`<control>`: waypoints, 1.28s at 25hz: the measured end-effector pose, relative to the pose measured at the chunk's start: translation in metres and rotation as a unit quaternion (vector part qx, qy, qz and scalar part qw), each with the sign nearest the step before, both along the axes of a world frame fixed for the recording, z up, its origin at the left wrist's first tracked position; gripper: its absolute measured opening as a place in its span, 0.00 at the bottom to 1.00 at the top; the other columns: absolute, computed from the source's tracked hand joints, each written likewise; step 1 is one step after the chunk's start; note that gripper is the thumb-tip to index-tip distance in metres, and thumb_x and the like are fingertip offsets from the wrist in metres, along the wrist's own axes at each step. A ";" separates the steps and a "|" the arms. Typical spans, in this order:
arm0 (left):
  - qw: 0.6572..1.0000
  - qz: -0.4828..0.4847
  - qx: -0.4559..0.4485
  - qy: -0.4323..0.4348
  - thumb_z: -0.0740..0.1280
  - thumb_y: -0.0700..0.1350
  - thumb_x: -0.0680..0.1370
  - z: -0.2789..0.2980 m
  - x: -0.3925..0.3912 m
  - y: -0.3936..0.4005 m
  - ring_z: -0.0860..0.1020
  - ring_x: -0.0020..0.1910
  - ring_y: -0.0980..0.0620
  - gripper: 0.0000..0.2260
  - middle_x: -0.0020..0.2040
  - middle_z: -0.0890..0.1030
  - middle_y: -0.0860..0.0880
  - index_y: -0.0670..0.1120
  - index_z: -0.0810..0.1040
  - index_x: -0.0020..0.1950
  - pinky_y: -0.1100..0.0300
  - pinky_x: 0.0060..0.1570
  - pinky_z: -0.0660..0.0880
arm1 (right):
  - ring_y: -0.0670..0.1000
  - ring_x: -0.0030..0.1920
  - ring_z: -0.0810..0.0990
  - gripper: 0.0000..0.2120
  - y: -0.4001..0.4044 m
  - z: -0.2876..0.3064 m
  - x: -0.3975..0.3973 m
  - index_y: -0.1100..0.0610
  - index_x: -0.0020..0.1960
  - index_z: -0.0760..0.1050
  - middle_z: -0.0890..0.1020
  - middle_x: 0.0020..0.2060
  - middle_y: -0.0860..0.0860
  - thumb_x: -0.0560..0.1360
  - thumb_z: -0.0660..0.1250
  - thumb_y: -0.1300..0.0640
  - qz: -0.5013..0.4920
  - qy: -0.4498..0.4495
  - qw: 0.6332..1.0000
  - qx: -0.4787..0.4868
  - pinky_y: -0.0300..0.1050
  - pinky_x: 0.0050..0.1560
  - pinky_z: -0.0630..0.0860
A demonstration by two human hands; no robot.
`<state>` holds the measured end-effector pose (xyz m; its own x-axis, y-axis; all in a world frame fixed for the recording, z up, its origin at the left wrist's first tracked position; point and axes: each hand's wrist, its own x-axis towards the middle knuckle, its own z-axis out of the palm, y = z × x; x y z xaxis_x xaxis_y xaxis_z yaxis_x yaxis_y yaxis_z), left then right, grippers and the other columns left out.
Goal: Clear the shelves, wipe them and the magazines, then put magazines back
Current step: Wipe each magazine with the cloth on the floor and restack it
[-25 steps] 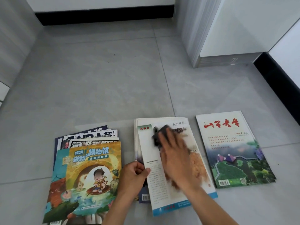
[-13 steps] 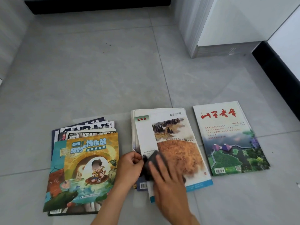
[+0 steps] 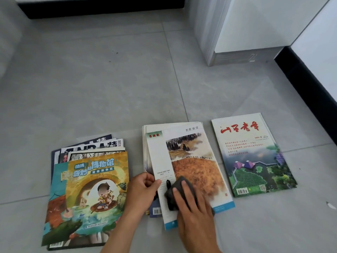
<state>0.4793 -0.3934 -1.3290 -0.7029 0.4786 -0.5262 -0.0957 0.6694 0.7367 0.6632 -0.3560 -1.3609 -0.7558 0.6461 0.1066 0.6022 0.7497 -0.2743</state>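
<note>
Now cloth under right grip.

Dark grey cloth on an orange-brown landscape magazine; red-titled green magazine; pale grey floor.

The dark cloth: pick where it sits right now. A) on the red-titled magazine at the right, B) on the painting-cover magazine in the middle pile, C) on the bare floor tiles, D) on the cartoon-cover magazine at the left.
B: the dark cloth lies under the right hand on the painting-cover magazine, whose left edge the left hand pinches.
</note>
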 end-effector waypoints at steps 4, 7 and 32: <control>0.998 -0.042 0.000 -0.046 0.74 0.38 0.74 0.009 -0.006 -0.005 0.81 0.37 0.52 0.06 0.37 0.84 0.48 0.41 0.78 0.41 0.56 0.39 0.80 | 0.61 0.72 0.68 0.26 0.093 -0.001 -0.028 0.49 0.75 0.67 0.68 0.75 0.53 0.77 0.55 0.51 -0.100 0.012 0.994 -0.031 0.60 0.71 0.66; 0.983 -0.096 -0.003 -0.159 0.74 0.35 0.73 0.021 -0.019 -0.016 0.84 0.43 0.47 0.07 0.42 0.86 0.48 0.42 0.80 0.49 0.54 0.45 0.80 | 0.63 0.70 0.70 0.25 0.145 0.001 -0.050 0.51 0.75 0.69 0.68 0.75 0.54 0.77 0.63 0.56 -0.091 0.019 0.993 -0.073 0.63 0.68 0.70; 0.988 -0.146 0.016 -0.041 0.71 0.41 0.75 0.021 -0.016 0.051 0.82 0.48 0.55 0.05 0.47 0.84 0.54 0.50 0.77 0.47 0.48 0.55 0.78 | 0.55 0.68 0.71 0.27 0.125 0.014 -0.037 0.44 0.77 0.63 0.67 0.76 0.47 0.78 0.56 0.50 0.058 0.026 0.989 -0.136 0.55 0.67 0.71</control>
